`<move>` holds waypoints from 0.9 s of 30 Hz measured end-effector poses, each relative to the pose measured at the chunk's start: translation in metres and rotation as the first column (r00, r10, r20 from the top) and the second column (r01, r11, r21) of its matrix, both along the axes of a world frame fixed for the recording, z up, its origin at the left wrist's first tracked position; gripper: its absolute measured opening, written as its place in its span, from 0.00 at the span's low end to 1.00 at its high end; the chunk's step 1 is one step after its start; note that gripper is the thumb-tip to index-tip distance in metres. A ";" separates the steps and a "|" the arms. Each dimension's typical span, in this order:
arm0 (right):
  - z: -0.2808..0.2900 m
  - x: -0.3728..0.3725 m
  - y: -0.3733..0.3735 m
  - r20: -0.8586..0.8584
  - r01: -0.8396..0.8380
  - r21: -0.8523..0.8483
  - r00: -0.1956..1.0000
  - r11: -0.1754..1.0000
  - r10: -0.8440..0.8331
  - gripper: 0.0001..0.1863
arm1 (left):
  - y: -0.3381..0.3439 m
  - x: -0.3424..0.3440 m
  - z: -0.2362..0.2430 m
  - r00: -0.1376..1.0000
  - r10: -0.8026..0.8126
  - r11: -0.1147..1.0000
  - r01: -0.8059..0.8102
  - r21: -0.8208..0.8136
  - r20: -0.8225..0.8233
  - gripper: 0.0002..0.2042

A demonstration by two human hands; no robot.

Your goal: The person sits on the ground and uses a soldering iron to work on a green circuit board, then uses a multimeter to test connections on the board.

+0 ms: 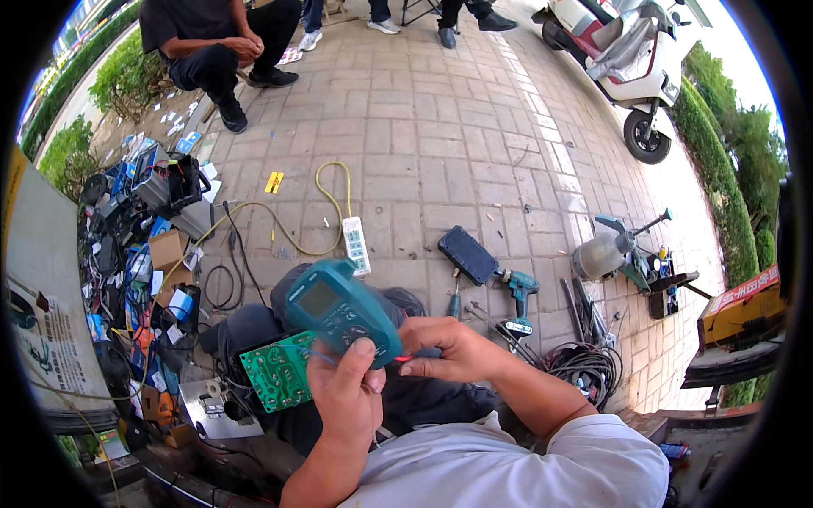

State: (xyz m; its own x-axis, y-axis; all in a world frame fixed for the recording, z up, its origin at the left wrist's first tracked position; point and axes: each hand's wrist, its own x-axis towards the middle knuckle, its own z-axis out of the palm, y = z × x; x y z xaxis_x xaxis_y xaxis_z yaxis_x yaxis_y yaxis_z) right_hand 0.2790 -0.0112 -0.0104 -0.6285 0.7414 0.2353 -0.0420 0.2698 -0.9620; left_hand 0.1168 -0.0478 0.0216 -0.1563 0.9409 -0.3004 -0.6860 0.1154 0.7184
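A teal digital multimeter point(360, 317) is gripped from below by my left hand point(345, 385), the thumb pressed on its lower front. Closed at the meter's lower right edge, my right hand point(445, 349) pinches a small red plug or lead end point(403, 359). Whether that piece sits in a socket cannot be seen. A green circuit board point(275, 372) rests on my lap, beside my left hand, and a thin blue wire runs near its upper edge. Its right side is hidden behind that hand.
A white power strip point(356, 245) with a yellow cord lies ahead. A black case point(468, 254), cordless drill point(518, 300), coiled cables point(586, 372) and pump sprayer point(603, 254) are to the right. Mixed electronic parts point(127, 279) pile up left. A person point(212, 42) sits far left; a scooter point(622, 63) stands far right.
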 end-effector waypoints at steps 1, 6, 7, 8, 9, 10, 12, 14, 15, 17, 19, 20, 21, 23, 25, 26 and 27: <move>0.001 0.001 0.002 -0.002 -0.007 -0.040 1.000 0.999 0.007 0.07 | 0.000 -0.002 0.000 1.000 0.010 1.000 -0.010 0.009 -0.003 0.09; 0.005 0.018 0.019 0.161 0.093 0.030 0.982 0.995 -0.097 0.06 | 0.001 -0.012 -0.003 1.000 0.017 0.999 -0.017 0.049 0.001 0.08; 0.003 0.025 0.024 0.249 0.144 0.121 0.954 0.982 -0.170 0.08 | 0.001 -0.011 -0.001 1.000 0.030 0.999 -0.030 0.026 0.000 0.08; 0.000 0.031 0.029 0.306 0.199 0.242 0.913 0.950 -0.269 0.09 | 0.000 -0.012 0.000 0.999 0.041 0.999 -0.041 0.003 -0.002 0.08; -0.009 0.041 0.036 0.366 0.222 0.338 0.865 0.915 -0.345 0.10 | 0.000 -0.014 -0.001 0.999 0.039 0.999 -0.039 0.007 -0.005 0.08; -0.020 0.055 0.042 0.372 0.302 0.390 0.813 0.870 -0.449 0.09 | -0.001 -0.013 -0.003 1.000 0.031 0.999 -0.031 0.012 -0.004 0.08; -0.041 0.085 0.055 0.354 0.453 0.492 0.676 0.743 -0.646 0.07 | -0.002 -0.012 -0.003 0.999 0.031 1.000 -0.031 0.005 -0.013 0.08; -0.062 0.128 0.066 0.323 0.588 0.515 0.541 0.623 -0.777 0.07 | -0.004 -0.015 0.000 0.999 0.032 0.999 -0.033 -0.024 -0.037 0.08; -0.075 0.151 0.072 0.270 0.645 0.546 0.470 0.536 -0.840 0.07 | -0.005 -0.017 0.000 0.998 0.041 0.999 -0.040 0.020 -0.039 0.08; -0.086 0.193 0.077 0.235 0.752 0.526 0.322 0.398 -0.917 0.06 | -0.005 -0.023 0.002 0.998 0.048 0.996 -0.045 0.075 -0.032 0.08; -0.100 0.243 0.072 0.198 0.815 0.520 0.175 0.254 -0.965 0.06 | -0.005 -0.025 -0.003 0.999 0.051 0.993 -0.051 0.111 -0.002 0.09; -0.106 0.265 0.070 0.175 0.837 0.510 0.126 0.200 -0.976 0.06 | -0.004 -0.024 -0.003 0.999 0.051 0.993 -0.051 0.109 0.004 0.09; -0.106 0.281 0.067 0.167 0.818 0.560 0.050 0.136 -0.985 0.06 | -0.004 -0.024 -0.003 0.998 0.057 0.993 -0.057 0.106 0.001 0.09; -0.107 0.316 0.057 0.104 0.726 0.688 -0.079 0.014 -0.992 0.07 | -0.003 -0.023 -0.003 1.000 0.028 0.993 -0.028 0.117 -0.005 0.09; -0.109 0.332 0.055 0.032 0.694 0.711 -0.187 -0.109 -0.982 0.12 | -0.004 -0.022 -0.004 0.999 0.038 0.994 -0.038 0.102 0.002 0.09; -0.111 0.328 0.055 0.044 0.877 0.479 -0.073 -0.043 -0.996 0.14 | -0.005 -0.022 -0.003 0.999 0.048 0.994 -0.048 0.095 0.003 0.09; -0.110 0.325 0.053 0.023 0.977 0.209 0.041 0.045 -0.999 0.16 | -0.006 -0.021 -0.002 0.998 0.055 0.995 -0.056 0.081 0.013 0.09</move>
State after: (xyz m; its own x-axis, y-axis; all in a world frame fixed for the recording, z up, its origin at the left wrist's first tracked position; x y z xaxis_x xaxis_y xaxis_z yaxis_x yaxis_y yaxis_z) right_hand 0.6039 0.0414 -0.1203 0.6491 0.6643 0.3706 0.4637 0.0406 -0.8851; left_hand 0.0961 -0.0539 0.0196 -0.2057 0.9523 -0.2255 -0.6976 0.0190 0.7163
